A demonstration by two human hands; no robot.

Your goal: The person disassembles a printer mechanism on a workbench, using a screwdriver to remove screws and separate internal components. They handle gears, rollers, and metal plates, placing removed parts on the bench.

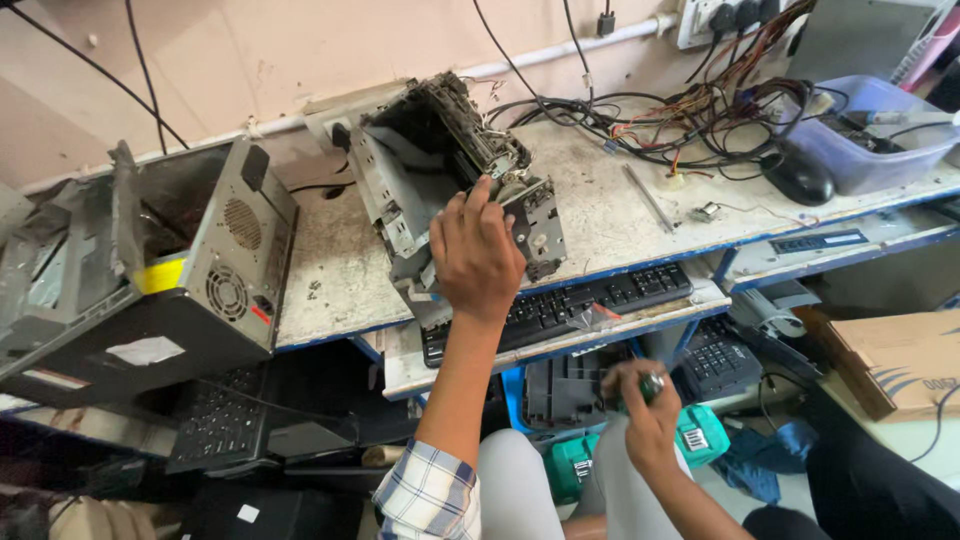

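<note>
Printer chassis (440, 180) on desk (620, 215) is being gripped by left hand (477, 255), fingers curled over it; right hand (645, 405), below desk, is clenching green-handled tool (651, 385).

Grey-and-black printer chassis (450, 175) sitting centre; black keyboard (570, 300) just below it, blue tub (880, 125) far right of it, yellow-striped grey PC case (215, 250) left, plaid sleeve (430, 495) showing below.

Bench (620, 215): chassis (450, 170) at centre; computer case (160, 270) to its left; wire tangle (700, 120), mouse (800, 178) and tub (870, 130) right; keyboard (590, 300) on shelf below, in front.
</note>
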